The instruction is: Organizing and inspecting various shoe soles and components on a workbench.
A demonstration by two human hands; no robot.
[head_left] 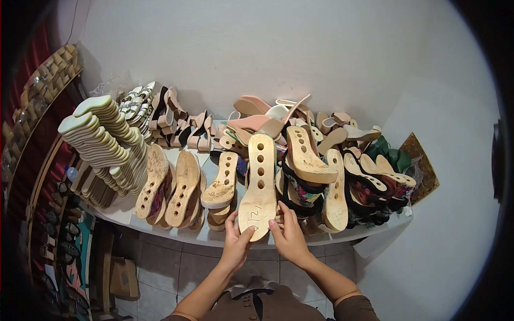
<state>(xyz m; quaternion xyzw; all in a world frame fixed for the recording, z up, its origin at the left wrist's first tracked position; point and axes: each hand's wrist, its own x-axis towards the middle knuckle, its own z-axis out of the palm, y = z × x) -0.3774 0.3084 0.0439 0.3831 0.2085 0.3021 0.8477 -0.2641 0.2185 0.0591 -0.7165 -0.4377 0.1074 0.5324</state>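
Between my two hands is a pale wooden shoe sole (258, 200), with a row of round holes down its narrower far half and pencil marks on the near end. My left hand (236, 239) grips its left edge, thumb on top. On the right edge, my right hand (289, 232) holds it the same way. Just left of it stands a shorter wooden wedge sole (219, 184) on a pile. To the right, another holed wedge sole (308, 159) rests on dark, flower-patterned shoes, beside a long upright sole (335, 198).
Stacked cream insoles (93, 136) rise at the table's left end. Pink and white sandals (251, 122) lie heaped against the back wall. Shelves of shoes (67, 235) line the far left, with a cardboard box (124, 278) on the floor. A green item (386, 152) sits at right.
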